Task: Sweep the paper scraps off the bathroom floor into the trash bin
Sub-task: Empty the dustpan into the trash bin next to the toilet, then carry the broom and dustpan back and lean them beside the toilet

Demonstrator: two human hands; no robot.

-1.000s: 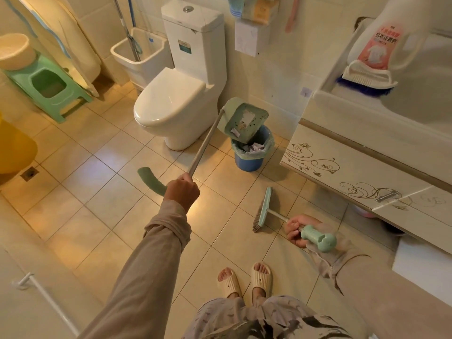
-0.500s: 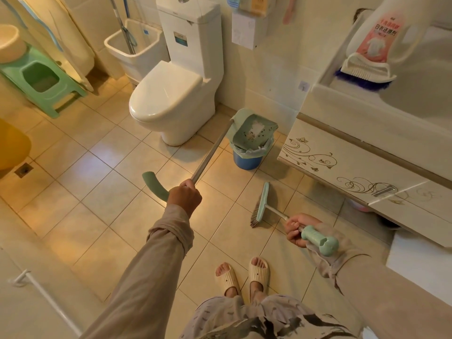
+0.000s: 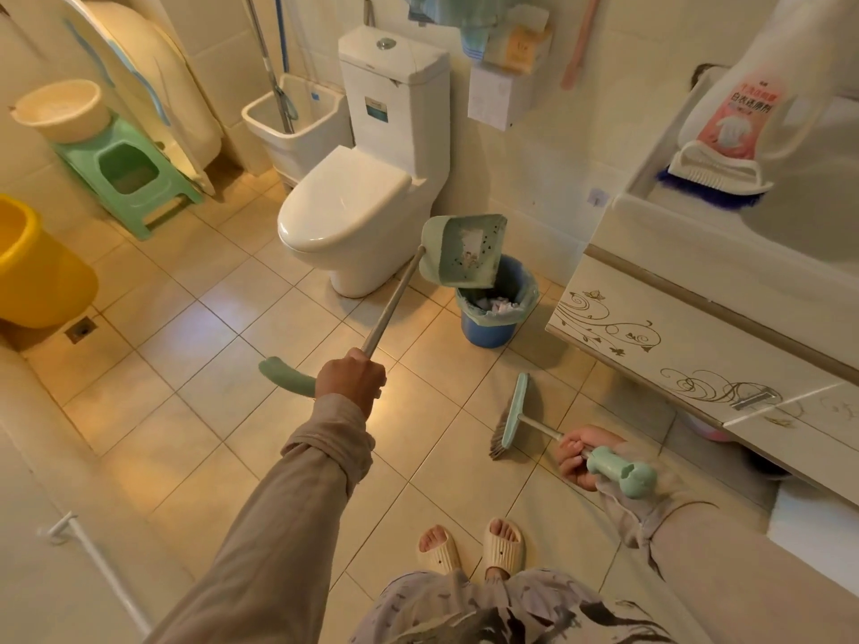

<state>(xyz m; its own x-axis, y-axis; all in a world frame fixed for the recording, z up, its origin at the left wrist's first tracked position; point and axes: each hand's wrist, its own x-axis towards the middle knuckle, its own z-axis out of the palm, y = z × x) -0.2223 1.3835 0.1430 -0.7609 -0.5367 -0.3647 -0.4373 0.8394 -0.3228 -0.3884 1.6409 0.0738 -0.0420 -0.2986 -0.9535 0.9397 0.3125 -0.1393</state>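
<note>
My left hand [image 3: 351, 377] grips the long grey handle of a pale green dustpan [image 3: 462, 250], which is lifted and tipped over the blue trash bin [image 3: 492, 325]. A few white paper scraps still stick inside the pan. Crumpled paper scraps [image 3: 502, 305] lie inside the bin's liner. My right hand [image 3: 583, 455] holds the green-handled broom [image 3: 513, 413] low, its bristles resting on the floor tiles to the right of my left hand.
A white toilet [image 3: 353, 211] stands just left of the bin. The vanity cabinet [image 3: 697, 346] overhangs on the right. A green stool [image 3: 125, 174] and a yellow tub [image 3: 32, 271] sit at the left, a mop sink [image 3: 297, 118] behind. My sandalled feet [image 3: 469, 546] are below.
The dustpan has tipped further over the bin and most paper has dropped out of it. My view has shifted slightly. The broom has stayed in place.
</note>
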